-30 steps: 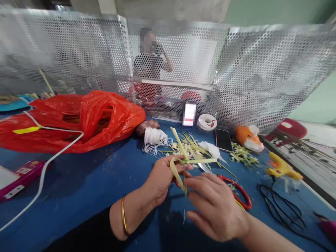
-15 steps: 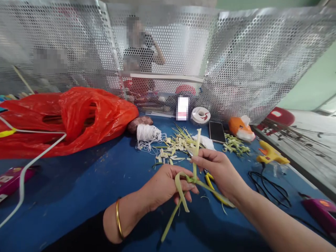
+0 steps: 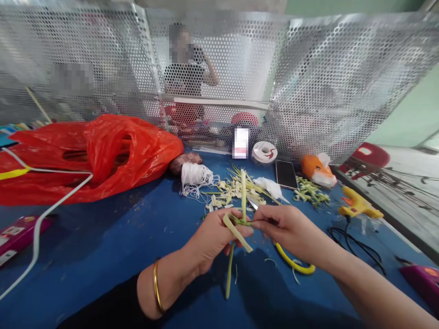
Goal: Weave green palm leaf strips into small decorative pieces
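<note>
Pale green leaf strips (image 3: 237, 234) cross in a small knot between my two hands. My left hand (image 3: 216, 233) is closed on them, thumb and fingers pinching beside the knot. One strip curls over the left fingers, one stands upright, and another hangs below. My right hand (image 3: 281, 226) is pinched at the knot's right side, apparently on a strip end mostly hidden by its fingers. Yellow-handled scissors (image 3: 295, 266) lie on the table under the right hand, partly covered. Beyond the hands is a pile of leaf scraps (image 3: 233, 187).
A red plastic bag (image 3: 137, 164) fills the left back. White string (image 3: 197, 176), a ribbon roll (image 3: 264, 152), a dark phone (image 3: 286, 174) and an orange tissue pack (image 3: 318, 170) line the back. A yellow glue gun (image 3: 360, 202) lies right. A person stands behind the perforated screen (image 3: 219, 55).
My right hand has let go of the upright strip and moved down to the knot's right side. The strip that ran toward the right wrist no longer shows there. The view has shifted slightly.
</note>
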Demonstrator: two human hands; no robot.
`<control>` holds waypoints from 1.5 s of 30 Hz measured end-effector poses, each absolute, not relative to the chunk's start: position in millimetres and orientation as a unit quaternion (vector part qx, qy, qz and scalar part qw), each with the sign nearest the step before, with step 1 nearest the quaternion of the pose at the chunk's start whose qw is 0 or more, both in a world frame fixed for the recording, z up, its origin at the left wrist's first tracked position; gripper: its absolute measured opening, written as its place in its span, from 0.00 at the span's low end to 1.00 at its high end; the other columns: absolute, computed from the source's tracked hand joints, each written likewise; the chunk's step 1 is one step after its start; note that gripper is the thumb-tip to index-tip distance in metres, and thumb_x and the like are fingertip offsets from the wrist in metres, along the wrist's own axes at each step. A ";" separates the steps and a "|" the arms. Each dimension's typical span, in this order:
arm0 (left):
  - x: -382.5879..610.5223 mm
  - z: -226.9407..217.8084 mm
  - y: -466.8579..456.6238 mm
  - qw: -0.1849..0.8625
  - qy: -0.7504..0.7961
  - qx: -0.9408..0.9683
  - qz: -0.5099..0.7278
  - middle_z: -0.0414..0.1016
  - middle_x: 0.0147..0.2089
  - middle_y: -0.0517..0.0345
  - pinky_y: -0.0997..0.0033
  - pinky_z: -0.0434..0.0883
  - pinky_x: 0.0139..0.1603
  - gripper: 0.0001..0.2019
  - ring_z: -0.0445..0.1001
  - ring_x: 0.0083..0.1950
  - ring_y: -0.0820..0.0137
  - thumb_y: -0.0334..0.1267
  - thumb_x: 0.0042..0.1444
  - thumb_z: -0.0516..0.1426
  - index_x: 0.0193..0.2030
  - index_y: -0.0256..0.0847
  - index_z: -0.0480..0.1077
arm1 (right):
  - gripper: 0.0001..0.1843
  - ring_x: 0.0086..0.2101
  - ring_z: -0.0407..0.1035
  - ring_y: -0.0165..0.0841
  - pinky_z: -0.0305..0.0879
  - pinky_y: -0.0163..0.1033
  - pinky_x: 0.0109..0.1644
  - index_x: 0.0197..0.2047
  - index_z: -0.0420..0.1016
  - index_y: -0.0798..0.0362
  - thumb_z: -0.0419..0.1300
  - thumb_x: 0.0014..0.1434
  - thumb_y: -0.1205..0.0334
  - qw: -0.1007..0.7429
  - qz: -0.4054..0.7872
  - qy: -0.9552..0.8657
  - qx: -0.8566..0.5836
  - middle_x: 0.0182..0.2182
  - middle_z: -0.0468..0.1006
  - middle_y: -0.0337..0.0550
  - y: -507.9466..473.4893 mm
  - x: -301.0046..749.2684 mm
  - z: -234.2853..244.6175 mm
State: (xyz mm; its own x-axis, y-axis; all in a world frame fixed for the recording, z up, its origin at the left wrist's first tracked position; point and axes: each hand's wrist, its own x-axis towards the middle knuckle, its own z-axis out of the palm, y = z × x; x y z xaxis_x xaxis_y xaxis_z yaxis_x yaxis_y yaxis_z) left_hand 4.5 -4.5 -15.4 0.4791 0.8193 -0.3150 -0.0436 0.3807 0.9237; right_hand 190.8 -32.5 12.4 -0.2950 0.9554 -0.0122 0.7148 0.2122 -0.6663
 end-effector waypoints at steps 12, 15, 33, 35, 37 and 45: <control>4.0 -11.9 -4.6 0.709 0.431 0.477 0.290 0.73 0.21 0.62 0.80 0.50 0.15 0.10 0.61 0.17 0.82 0.40 0.44 0.64 0.30 0.37 0.72 | 0.14 0.23 0.58 0.28 0.53 0.32 0.27 0.25 0.68 0.51 0.55 0.63 0.59 0.182 0.228 -0.796 -0.531 0.20 0.67 0.35 -35.6 205.3 27.9; 2.9 -11.6 -3.6 0.709 0.428 0.483 0.284 0.73 0.21 0.61 0.79 0.49 0.15 0.09 0.63 0.17 0.81 0.39 0.43 0.64 0.29 0.37 0.72 | 0.14 0.23 0.58 0.29 0.53 0.33 0.26 0.24 0.70 0.51 0.56 0.61 0.60 0.183 0.244 -0.794 -0.526 0.20 0.68 0.36 -35.7 208.2 31.9; -1.3 -17.6 -0.5 0.769 0.375 0.461 0.237 0.76 0.26 0.58 0.78 0.47 0.16 0.10 0.65 0.19 0.80 0.41 0.47 0.63 0.32 0.37 0.77 | 0.12 0.33 0.68 0.35 0.63 0.38 0.38 0.35 0.80 0.50 0.61 0.57 0.52 0.247 0.359 -0.731 -0.525 0.34 0.78 0.42 -22.0 213.9 25.8; -0.3 -17.7 -2.8 0.772 0.372 0.468 0.215 0.77 0.26 0.56 0.77 0.46 0.16 0.14 0.65 0.19 0.80 0.47 0.50 0.61 0.33 0.36 0.77 | 0.14 0.30 0.66 0.32 0.63 0.37 0.35 0.35 0.79 0.52 0.61 0.57 0.50 0.313 0.442 -0.649 -0.534 0.31 0.77 0.42 -18.2 206.0 16.4; 1.5 -18.1 -5.3 0.769 0.379 0.475 0.201 0.75 0.24 0.58 0.76 0.45 0.16 0.16 0.63 0.17 0.80 0.50 0.51 0.61 0.31 0.36 0.76 | 0.14 0.26 0.63 0.28 0.61 0.35 0.32 0.32 0.77 0.54 0.65 0.54 0.51 0.360 0.510 -0.574 -0.530 0.28 0.75 0.39 -16.4 195.6 6.7; 5.5 -15.3 -10.3 0.758 0.398 0.482 0.187 0.67 0.18 0.64 0.76 0.46 0.18 0.10 0.58 0.16 0.81 0.42 0.44 0.63 0.23 0.37 0.72 | 0.17 0.19 0.61 0.24 0.58 0.32 0.25 0.24 0.72 0.56 0.68 0.51 0.51 0.452 0.572 -0.478 -0.489 0.18 0.69 0.34 -21.2 177.7 -12.3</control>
